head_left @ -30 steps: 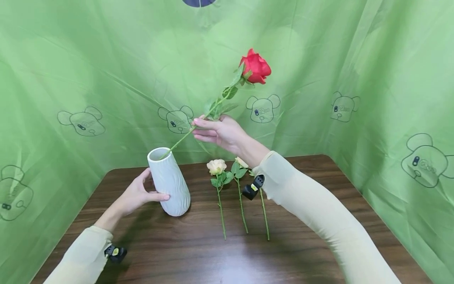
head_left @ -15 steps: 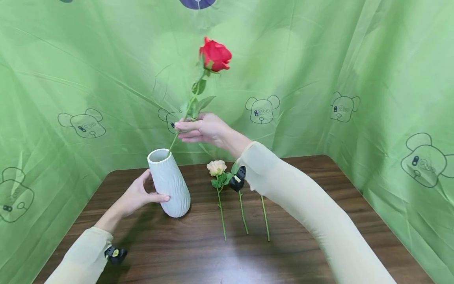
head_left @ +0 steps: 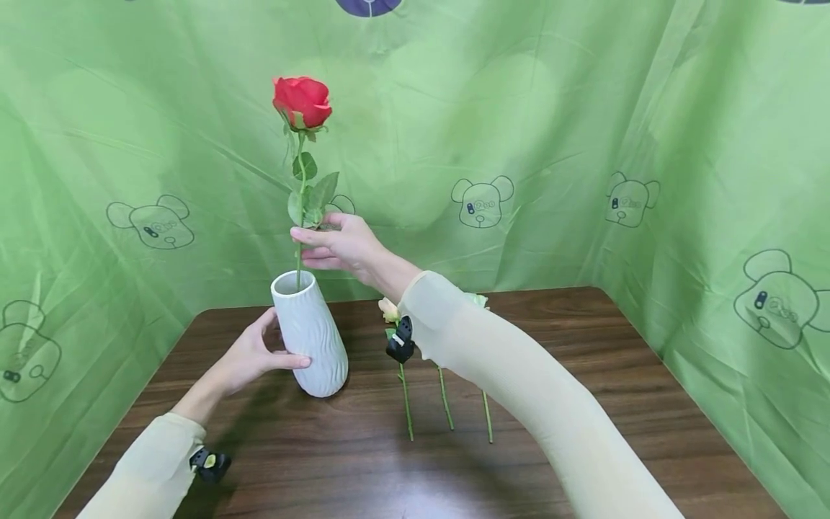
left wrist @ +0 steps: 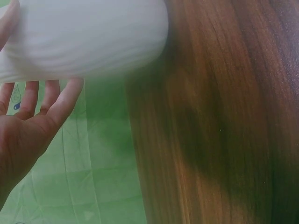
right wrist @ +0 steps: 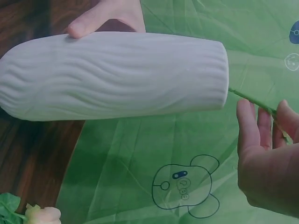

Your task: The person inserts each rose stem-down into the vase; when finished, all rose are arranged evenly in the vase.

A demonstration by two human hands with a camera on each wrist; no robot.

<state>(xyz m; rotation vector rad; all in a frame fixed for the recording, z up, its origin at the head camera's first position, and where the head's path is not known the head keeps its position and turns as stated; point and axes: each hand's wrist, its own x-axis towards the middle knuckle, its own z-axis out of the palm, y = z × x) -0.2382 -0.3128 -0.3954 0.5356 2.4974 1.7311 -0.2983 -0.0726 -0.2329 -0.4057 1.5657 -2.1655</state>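
Note:
A white ribbed vase [head_left: 314, 342] stands at the left of the wooden table, leaning a little in the head view. My left hand [head_left: 253, 355] grips its left side, thumb across the front and fingers round the back. Above the mouth, my right hand [head_left: 346, 249] pinches the green stem of a red rose [head_left: 303, 102]. The rose is upright, bloom high over the vase, and its lower stem passes into the opening, where its end is hidden. In the right wrist view the stem [right wrist: 252, 99] runs from the vase rim to the right thumb and fingers.
Several pale flowers lie on the table [head_left: 583, 375] under the right forearm, their stems [head_left: 406, 404] pointing toward the front; one cream bloom [head_left: 389, 310] partly shows. Green printed cloth [head_left: 551, 144] hangs behind and at both sides.
My right hand has moved left with the red rose, which has swung from a rightward slant to upright over the vase. My left hand stays on the vase.

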